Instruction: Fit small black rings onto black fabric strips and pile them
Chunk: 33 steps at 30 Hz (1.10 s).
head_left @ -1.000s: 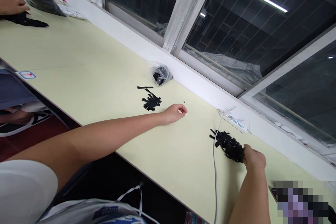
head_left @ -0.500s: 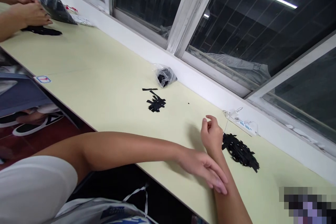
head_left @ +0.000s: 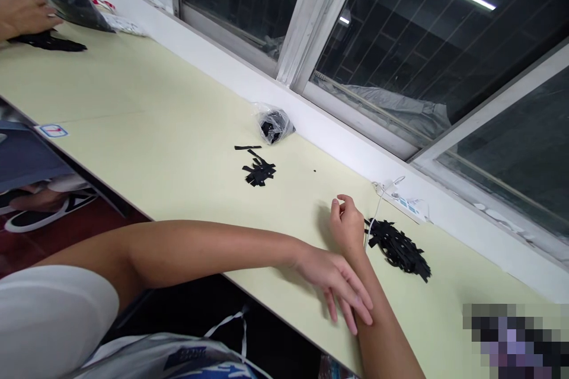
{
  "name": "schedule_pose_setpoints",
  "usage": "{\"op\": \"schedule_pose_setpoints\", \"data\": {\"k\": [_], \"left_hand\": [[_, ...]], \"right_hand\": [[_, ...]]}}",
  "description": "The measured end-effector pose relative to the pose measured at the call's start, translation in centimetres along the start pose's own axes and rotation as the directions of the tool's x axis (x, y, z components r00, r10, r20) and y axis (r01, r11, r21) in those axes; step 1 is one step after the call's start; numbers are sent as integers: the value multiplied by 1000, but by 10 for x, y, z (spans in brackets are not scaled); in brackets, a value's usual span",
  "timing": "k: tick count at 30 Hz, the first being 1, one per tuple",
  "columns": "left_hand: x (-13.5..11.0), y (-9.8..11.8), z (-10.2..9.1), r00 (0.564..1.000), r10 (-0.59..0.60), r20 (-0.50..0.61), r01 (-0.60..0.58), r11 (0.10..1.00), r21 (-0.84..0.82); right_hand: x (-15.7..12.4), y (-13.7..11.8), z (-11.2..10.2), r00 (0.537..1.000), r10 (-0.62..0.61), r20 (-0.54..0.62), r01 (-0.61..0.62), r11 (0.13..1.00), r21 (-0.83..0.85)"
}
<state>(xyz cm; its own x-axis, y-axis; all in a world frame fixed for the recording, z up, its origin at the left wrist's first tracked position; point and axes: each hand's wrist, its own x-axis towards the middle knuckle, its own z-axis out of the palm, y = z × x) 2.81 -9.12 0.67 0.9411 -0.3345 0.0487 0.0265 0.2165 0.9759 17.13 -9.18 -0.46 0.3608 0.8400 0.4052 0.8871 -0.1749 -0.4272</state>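
My left hand (head_left: 335, 284) reaches across from the left with its fingers spread, fingertips against my right forearm, and holds nothing. Beyond it, my right hand (head_left: 348, 222) is raised over the table, fingers loosely curled with a gap between thumb and forefinger. Nothing shows in it, though the inner palm is hidden. Just right of that hand lies a large heap of short black fabric strips (head_left: 400, 250). A smaller pile of black strips (head_left: 259, 172) is farther off to the left, with a single strip (head_left: 248, 147) beside it.
A clear plastic bag (head_left: 276, 125) of black pieces stands near the wall. A white power strip (head_left: 406, 204) with a cable lies behind the heap. At far left, another person's hand (head_left: 26, 9) rests on black material beside a larger bag (head_left: 73, 3). A blurred patch covers the lower right.
My left hand's fingers have spread apart on my right forearm. The whole view has shifted a little, so things sit farther left. The other person's second hand is no longer visible.
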Motion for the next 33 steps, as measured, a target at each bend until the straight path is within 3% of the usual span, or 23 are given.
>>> {"op": "schedule_pose_setpoints", "data": {"k": [5,7,10,12,18,24,33], "left_hand": [[-17,22,-15,961,69,-269,-60,997,41],[-19,23,-14,970,44,-240,-36,999,36],[-11,13,-5,997,-31,-74,31,1000,-4],[-6,6,0,999,-39,-28,39,999,-11],[-15,14,-9,983,38,-182,-30,998,50],[-9,10,0,998,-5,-58,10,995,95],[-4,4,1,995,-92,-35,94,995,47]], "right_hand": [[-3,-2,-3,999,45,6,-45,999,29],[-3,-2,-2,999,40,0,-40,999,28],[-2,-1,0,1000,16,8,-16,1000,9],[-1,0,0,1000,12,13,-12,1000,1],[-4,-5,-5,997,72,38,-72,997,13],[-2,4,0,999,20,36,-19,999,-31],[0,9,3,1000,4,22,-3,997,-72]]}}
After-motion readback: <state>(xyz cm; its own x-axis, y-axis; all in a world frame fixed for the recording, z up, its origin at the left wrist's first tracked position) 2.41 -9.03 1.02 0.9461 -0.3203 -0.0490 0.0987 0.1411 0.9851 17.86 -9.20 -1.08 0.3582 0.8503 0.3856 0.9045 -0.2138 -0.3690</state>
